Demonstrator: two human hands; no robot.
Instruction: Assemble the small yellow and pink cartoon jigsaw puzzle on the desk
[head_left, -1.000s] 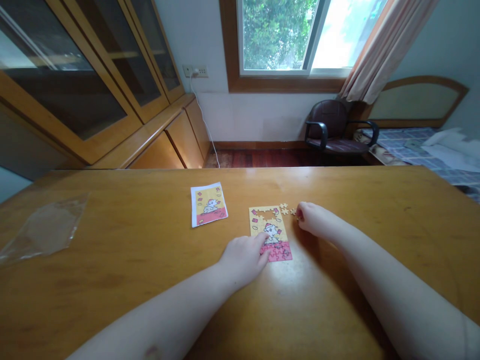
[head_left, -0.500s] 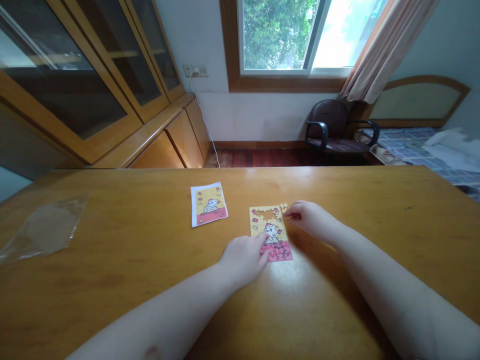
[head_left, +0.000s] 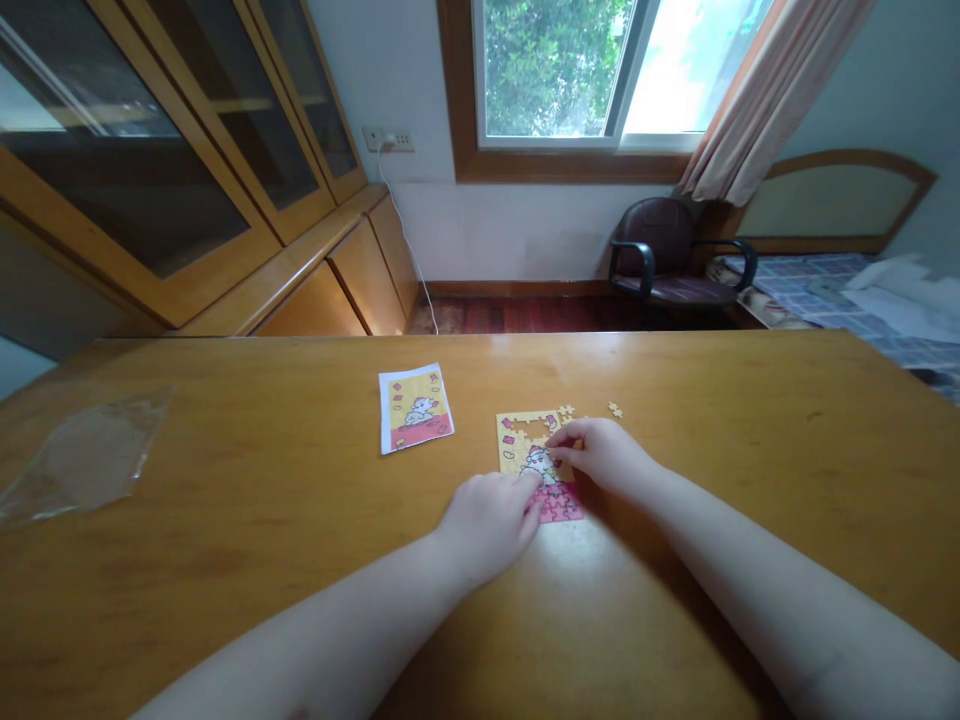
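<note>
A jigsaw puzzle [head_left: 515, 459] with a white cartoon animal, yellow above and pink below, lies on the table with a gap near its top. My left hand [head_left: 491, 525] rests on its lower left part, fingers stretched out and holding the puzzle against the table. Over the puzzle's right side, below the gap, my right hand [head_left: 604, 455] has thumb and forefinger pinched together on a puzzle piece, mostly hidden by the fingertips. Several loose yellow pieces [head_left: 566, 411] lie by the upper right corner, partly behind that hand. One loose piece [head_left: 615, 409] sits farther right.
Left of the puzzle lies a printed picture sheet [head_left: 417, 408] with the same design. A clear plastic bag [head_left: 86, 455] is at the table's left end. Beyond the wooden table [head_left: 300, 570] stand a dark armchair [head_left: 664, 250] and a glass-door cabinet [head_left: 300, 235].
My right hand has moved left from the loose pieces onto the puzzle's right side, uncovering a loose piece farther right. My left hand stays almost in place.
</note>
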